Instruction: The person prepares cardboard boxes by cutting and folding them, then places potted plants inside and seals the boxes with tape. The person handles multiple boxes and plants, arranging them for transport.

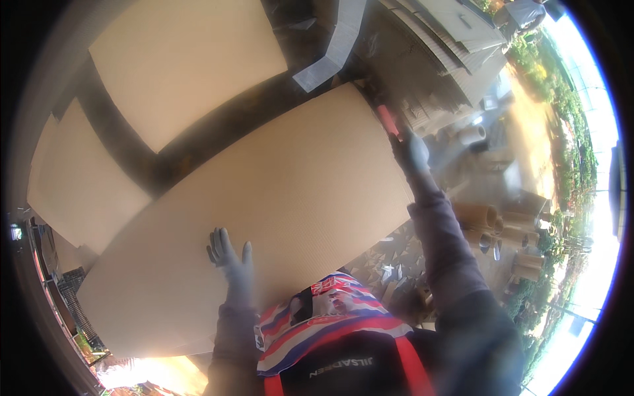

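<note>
A large brown cardboard sheet (297, 178) lies flat in front of me, its near edge close to my body. My left hand (231, 257), in a pale glove, rests on it with fingers apart and holds nothing. Off the sheet's right edge is my right hand (414, 152), gloved and blurred, closed around a red bar-shaped thing (388, 121). The red thing points away from me along that edge; the blur hides its exact kind. Beyond the sheet lies another cardboard sheet (188, 59), with a further cardboard piece (86, 178) at the left.
A bent grey metal strip (333, 49) lies past the sheet's far corner. Stacked flat cardboard (449, 53) stands at the far right. Several cardboard tubes (479, 216) and a pale roll (471, 135) are on the right. Scraps (389, 270) litter the floor. Another person (525, 13) is at the top right.
</note>
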`<act>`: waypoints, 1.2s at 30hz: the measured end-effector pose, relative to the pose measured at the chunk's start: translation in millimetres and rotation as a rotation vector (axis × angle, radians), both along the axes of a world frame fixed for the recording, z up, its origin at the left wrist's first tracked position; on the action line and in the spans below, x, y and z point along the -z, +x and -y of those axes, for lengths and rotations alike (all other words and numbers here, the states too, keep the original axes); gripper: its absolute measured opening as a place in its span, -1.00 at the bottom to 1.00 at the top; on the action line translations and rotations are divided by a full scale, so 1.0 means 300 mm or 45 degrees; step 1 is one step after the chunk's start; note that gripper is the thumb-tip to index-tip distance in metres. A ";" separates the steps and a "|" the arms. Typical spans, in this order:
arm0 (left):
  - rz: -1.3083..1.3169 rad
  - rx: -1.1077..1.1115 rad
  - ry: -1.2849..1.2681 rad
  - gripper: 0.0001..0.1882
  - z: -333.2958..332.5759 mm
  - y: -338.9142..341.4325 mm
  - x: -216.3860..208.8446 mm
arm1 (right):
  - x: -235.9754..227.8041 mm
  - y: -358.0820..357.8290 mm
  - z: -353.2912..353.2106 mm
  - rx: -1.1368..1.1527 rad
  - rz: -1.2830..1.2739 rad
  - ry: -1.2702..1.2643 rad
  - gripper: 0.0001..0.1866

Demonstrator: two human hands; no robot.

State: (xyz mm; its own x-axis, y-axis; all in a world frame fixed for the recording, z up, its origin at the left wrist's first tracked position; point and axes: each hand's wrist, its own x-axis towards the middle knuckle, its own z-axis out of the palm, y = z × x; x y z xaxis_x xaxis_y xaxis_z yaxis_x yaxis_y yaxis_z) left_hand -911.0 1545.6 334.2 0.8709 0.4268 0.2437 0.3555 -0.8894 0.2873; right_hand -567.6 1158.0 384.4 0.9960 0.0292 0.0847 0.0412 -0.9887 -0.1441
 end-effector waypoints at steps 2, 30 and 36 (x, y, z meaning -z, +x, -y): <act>-0.029 0.042 0.153 -0.23 0.011 0.020 0.043 | 0.074 0.173 0.006 -0.026 -0.056 -0.159 -0.65; 0.290 0.153 -0.579 -0.38 0.011 0.007 0.001 | -0.360 -0.922 -0.564 -0.157 -1.301 1.743 -0.42; 0.255 0.588 -2.890 -0.36 -0.021 -0.228 -0.244 | -0.285 -1.175 -0.835 -0.413 -1.247 1.440 -0.71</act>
State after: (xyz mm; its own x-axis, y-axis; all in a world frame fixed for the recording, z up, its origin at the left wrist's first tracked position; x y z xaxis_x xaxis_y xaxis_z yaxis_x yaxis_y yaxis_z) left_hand -979.4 1551.8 407.5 0.9887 -0.1093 -0.1028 0.1486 0.8096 0.5679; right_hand -920.1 1408.5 469.9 0.6354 0.6240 -0.4548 -0.3301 -0.3130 -0.8905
